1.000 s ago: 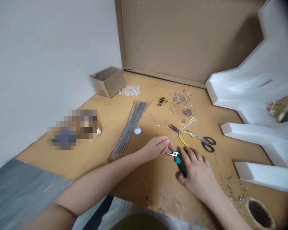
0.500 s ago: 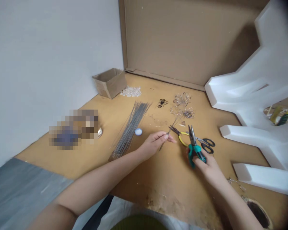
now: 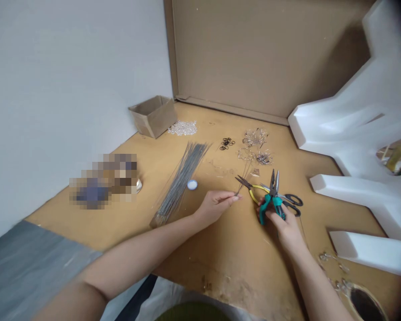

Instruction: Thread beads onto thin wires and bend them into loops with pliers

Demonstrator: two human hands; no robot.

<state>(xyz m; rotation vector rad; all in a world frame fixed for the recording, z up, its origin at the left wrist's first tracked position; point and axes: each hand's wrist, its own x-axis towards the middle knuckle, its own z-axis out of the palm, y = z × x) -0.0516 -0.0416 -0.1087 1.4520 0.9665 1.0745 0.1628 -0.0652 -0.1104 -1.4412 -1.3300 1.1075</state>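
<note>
My left hand pinches a few thin grey wires between thumb and fingers, their far ends pointing up and away. To its right, my right hand grips green-handled long-nose pliers, whose jaws are parted with nothing between them. Yellow-handled pliers lie on the table between the two hands. Black-handled scissors lie partly hidden behind the green pliers. Left of my left hand rests a thick bundle of straight grey wires, with a small white, blue-rimmed disc beside it.
Small black rings, tangled wire pieces and a pile of clear bits lie toward the back. A cardboard box stands at the back left. White foam juts in from the right. A pixelated patch covers something at left.
The green pliers have tilted more upright, and their jaws have spread wider. My left hand has shifted slightly right and nearer me with the wires.
</note>
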